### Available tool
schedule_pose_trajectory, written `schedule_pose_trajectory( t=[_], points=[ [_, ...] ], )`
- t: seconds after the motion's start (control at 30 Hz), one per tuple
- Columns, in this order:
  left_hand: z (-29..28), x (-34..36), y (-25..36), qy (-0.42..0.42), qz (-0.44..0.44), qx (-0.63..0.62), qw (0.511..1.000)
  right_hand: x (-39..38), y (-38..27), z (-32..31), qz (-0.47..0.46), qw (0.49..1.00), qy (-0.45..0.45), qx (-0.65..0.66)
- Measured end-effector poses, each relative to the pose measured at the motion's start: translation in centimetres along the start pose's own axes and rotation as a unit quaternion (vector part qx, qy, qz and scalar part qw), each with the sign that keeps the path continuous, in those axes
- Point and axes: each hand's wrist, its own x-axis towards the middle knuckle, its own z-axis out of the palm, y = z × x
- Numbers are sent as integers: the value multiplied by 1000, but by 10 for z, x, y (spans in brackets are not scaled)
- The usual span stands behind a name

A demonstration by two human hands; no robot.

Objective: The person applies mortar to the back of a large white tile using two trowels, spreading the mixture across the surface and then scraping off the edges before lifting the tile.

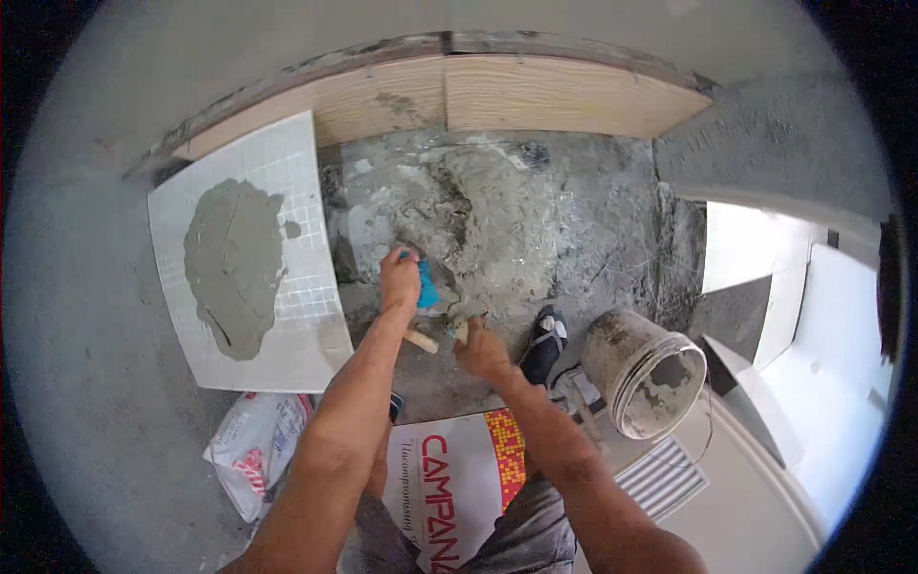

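Note:
My left hand (400, 275) is closed around a teal-blue piece (425, 284), which looks flat; its exact kind is hard to make out. It is low over the wet grey mortar (497, 215) spread on the floor. To its right, my right hand (481, 349) has its fingers curled down at the mortar's near edge. What those fingers hold, if anything, is hidden. A short pale handle-like piece (421, 341) lies between my forearms, just below the left hand.
On the left, a white tile (325, 287) carries a mound of grey mortar (234, 263). A dirty bucket (626, 368) stands at right beside my dark shoe (543, 359). Wood-look tiles (555, 91) line the far wall. A white bag (258, 440) and a printed carton (430, 478) lie near me.

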Motion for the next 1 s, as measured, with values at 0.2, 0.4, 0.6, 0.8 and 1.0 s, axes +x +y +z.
schedule_pose_trajectory(
  t=[0.2,0.4,0.6,0.8,1.0],
  points=[
    [63,-113,50,-388,97,144,905,-52,19,54,23,931,-26,363],
    [252,-319,43,-646,373,267,610,-107,50,107,-150,830,10,537],
    [424,-349,-96,-595,542,515,294,-112,56,122,-166,753,5,637],
    [505,-298,-203,-521,483,697,102,-109,110,131,-149,718,-10,680],
    [527,-245,-274,-458,372,803,81,-102,198,131,-104,713,-2,694]
  ],
)
